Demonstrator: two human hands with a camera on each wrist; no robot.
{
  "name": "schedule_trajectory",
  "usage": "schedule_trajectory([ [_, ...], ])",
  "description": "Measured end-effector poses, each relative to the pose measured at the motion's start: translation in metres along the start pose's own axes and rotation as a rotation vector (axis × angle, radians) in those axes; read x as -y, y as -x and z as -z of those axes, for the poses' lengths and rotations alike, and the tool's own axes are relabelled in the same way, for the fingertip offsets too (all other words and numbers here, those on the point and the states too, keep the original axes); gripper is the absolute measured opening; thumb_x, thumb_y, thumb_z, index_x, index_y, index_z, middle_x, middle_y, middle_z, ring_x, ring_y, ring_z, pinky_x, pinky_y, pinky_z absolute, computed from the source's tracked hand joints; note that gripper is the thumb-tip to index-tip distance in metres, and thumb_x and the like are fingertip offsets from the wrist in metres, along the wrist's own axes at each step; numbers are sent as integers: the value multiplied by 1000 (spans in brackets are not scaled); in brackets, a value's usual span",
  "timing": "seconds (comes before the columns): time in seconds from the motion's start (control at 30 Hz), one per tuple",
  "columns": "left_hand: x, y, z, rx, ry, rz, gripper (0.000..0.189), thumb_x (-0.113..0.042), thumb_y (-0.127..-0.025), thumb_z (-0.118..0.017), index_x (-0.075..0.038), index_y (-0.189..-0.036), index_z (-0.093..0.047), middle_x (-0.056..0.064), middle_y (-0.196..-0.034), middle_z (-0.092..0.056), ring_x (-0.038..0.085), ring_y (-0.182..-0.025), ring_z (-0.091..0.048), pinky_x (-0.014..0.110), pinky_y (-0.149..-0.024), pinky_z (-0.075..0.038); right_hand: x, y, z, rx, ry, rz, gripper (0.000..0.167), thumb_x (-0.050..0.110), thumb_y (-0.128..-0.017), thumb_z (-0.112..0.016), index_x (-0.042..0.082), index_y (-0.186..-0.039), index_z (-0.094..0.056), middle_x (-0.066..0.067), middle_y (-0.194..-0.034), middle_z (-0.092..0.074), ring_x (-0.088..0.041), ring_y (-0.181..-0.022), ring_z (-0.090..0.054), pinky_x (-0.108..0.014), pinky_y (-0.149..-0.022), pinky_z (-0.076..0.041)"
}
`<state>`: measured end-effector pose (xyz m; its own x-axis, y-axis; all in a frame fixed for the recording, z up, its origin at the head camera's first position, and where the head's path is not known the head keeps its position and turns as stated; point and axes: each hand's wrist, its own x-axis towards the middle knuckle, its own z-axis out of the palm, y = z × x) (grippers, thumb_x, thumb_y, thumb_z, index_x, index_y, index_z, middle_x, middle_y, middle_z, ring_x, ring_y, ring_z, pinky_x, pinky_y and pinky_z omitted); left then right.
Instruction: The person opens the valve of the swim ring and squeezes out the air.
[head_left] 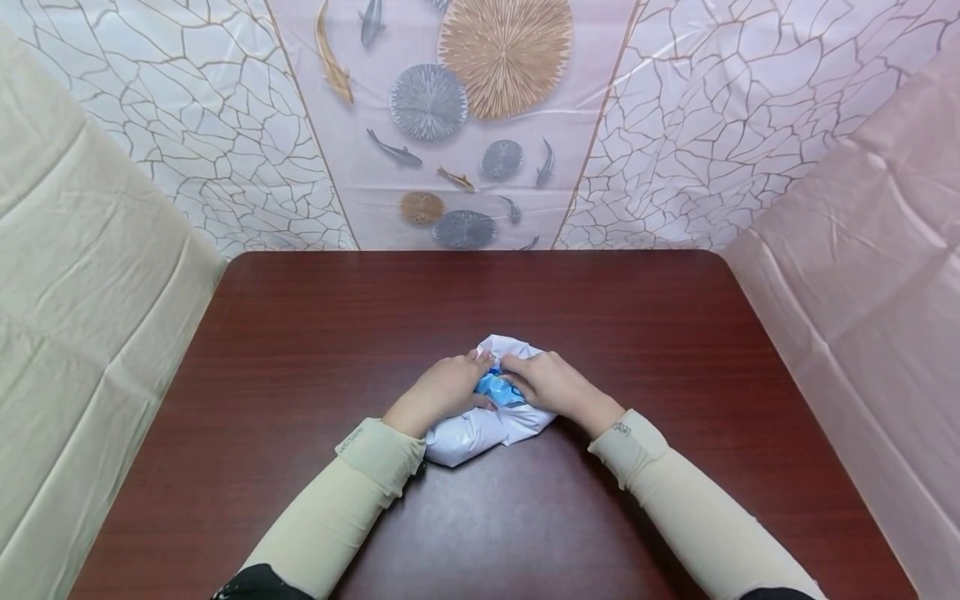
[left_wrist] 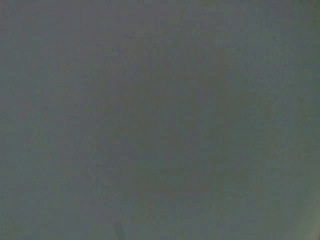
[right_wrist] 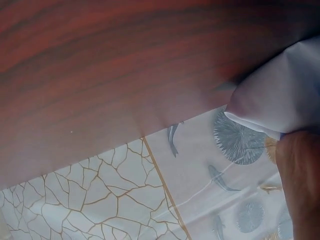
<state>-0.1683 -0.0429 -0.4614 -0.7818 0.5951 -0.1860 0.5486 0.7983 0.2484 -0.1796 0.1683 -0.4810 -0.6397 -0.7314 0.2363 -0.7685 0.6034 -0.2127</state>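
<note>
A crumpled white plastic bag (head_left: 468, 433) lies on the table, with a blue crinkled packet (head_left: 498, 388) showing at its middle. From the left, my left hand (head_left: 448, 385) grips the bag, its fingers on the far side of the blue part and the thumb on the near side. Opposite it, my right hand (head_left: 557, 383) holds the bag's right side, thumb and finger bent over the edge of the blue. In the right wrist view a fold of the bag (right_wrist: 280, 95) stands up beside part of the hand (right_wrist: 305, 180). The left wrist view is a grey blur.
The dark red-brown wooden table (head_left: 315, 308) has rounded far corners. Behind it hangs a patterned sheet (head_left: 465, 192) with fish and round motifs. Cream cloth (head_left: 97, 317) walls the left side, and pale cloth (head_left: 862, 317) the right.
</note>
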Motion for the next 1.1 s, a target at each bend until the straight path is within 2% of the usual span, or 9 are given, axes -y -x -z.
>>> schedule_trajectory([
  [0.23, 1, 1, 1, -4, 26, -10, 78, -43, -89, -76, -5, -150, -46, 15, -154, -40, 30, -140, -44, 43, -110, -40, -1, 0, -2, 1, -7, -9, 7, 18, -99, -65, 13, -97, -61, 8, -60, -50, -7, -53, -51, -31, -54, -48],
  [0.43, 3, 1, 1, -7, 45, 12, 81, -49, -88, -75, -11, -152, -45, 15, -154, -42, 33, -136, -48, 45, -108, -42, -3, 2, 0, -7, -64, -12, 8, 20, -99, -65, 13, -103, -66, 8, -61, -52, -4, -53, -50, -29, -55, -49],
  [0.67, 11, 2, -5, -30, 138, 30, 83, -54, -85, -75, -19, -153, -44, 14, -154, -43, 34, -134, -50, 48, -108, -41, -12, 6, 2, -18, -173, -5, 23, 26, -98, -67, 11, -115, -72, 1, -88, -73, 1, -57, -54, -23, -60, -52],
  [0.77, 14, 4, -7, -66, 166, 13, 82, -53, -84, -76, -18, -152, -47, 10, -154, -44, 29, -136, -48, 49, -106, -43, -14, 7, 4, 11, -204, -16, 27, 28, -99, -66, 11, -119, -70, -2, -100, -75, 1, -65, -60, -24, -67, -55],
  [0.9, 18, 10, -7, -88, 166, 2, 82, -59, -84, -72, -19, -151, -48, 2, -155, -45, 21, -141, -44, 53, -104, -44, -13, 8, 9, 37, -242, -20, 31, 30, -99, -65, 10, -123, -69, -5, -114, -73, -5, -85, -69, -31, -81, -58],
  [1.0, 22, 17, -3, -60, 192, -2, 85, -65, -86, -65, -19, -154, -43, -1, -157, -42, 19, -143, -40, 53, -107, -41, -11, 9, 11, 17, -208, -29, 32, 33, -98, -66, 12, -122, -70, -2, -117, -72, -9, -97, -69, -35, -86, -57],
  [1.1, 24, 22, 2, 9, 249, -4, 94, -74, -87, -55, -19, -159, -32, -1, -163, -31, 19, -149, -29, 50, -114, -32, -10, 11, 11, -25, -143, -38, 27, 35, -97, -67, 17, -116, -72, 2, -115, -70, -11, -102, -66, -36, -85, -57],
])
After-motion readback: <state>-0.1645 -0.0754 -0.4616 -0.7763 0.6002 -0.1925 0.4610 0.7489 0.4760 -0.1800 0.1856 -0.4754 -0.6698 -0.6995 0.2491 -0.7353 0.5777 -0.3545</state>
